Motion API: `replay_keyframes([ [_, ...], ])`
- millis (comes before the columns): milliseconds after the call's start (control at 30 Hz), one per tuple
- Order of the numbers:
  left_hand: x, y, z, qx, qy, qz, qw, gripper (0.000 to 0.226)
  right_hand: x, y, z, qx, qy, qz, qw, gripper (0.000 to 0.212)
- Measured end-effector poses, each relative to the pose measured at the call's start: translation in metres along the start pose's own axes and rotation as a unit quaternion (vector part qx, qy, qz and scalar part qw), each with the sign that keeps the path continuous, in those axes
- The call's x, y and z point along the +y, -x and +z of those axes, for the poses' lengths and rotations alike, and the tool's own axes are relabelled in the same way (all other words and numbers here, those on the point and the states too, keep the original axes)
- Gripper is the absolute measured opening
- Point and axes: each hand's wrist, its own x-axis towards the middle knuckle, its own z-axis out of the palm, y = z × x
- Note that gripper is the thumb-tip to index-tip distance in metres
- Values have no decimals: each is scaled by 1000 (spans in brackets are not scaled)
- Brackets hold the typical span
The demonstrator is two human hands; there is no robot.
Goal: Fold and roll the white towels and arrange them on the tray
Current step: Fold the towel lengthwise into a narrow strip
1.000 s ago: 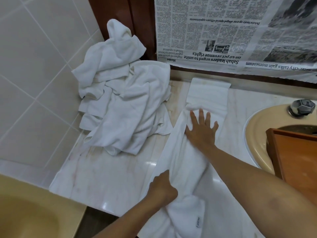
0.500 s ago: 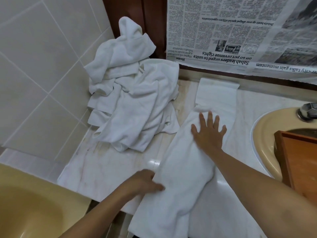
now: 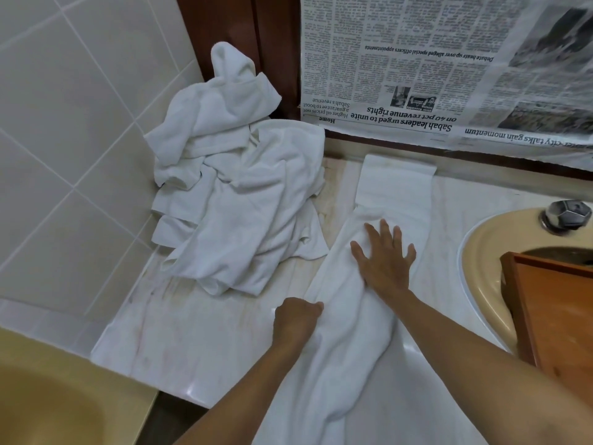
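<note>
A long white towel (image 3: 394, 191) lies lengthwise on the marble counter, folded into a narrow strip from the back wall to the front edge. My right hand (image 3: 383, 255) lies flat on its middle with fingers spread, pressing it down. My left hand (image 3: 296, 317) grips the towel's left edge near the front, fingers curled round the cloth. A heap of crumpled white towels (image 3: 237, 187) sits in the back left corner. The corner of a wooden tray (image 3: 564, 319) shows at the right, over the basin.
A beige basin (image 3: 481, 252) with a chrome tap (image 3: 566, 215) lies to the right. Newspaper (image 3: 433, 69) covers the wall behind. Tiled wall (image 3: 64, 139) bounds the left. A second beige basin (image 3: 48, 396) sits below the counter's left front corner.
My left hand moved up along the towel's left edge and now grips it in a fist. My right hand stayed pressed flat on the towel's middle.
</note>
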Motion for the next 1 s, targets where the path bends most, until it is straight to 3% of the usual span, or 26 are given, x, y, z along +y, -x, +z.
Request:
replay_keyframes([
  [200,-13,-2,-6,75,-108,40,991,48,6,9,1,-14,65,-35,997,67],
  [467,-16,-6,-12,13,-182,25,983,46,-18,19,-10,-91,60,4,994,68],
  [600,-29,2,-11,2,-199,39,979,49,-38,36,-1,-97,96,-63,989,74],
  [900,-40,5,-11,15,-187,57,980,53,-21,11,8,-98,125,-94,983,78],
  [1000,-37,10,-11,58,-180,74,979,53,-17,-2,2,-98,101,-96,985,70],
])
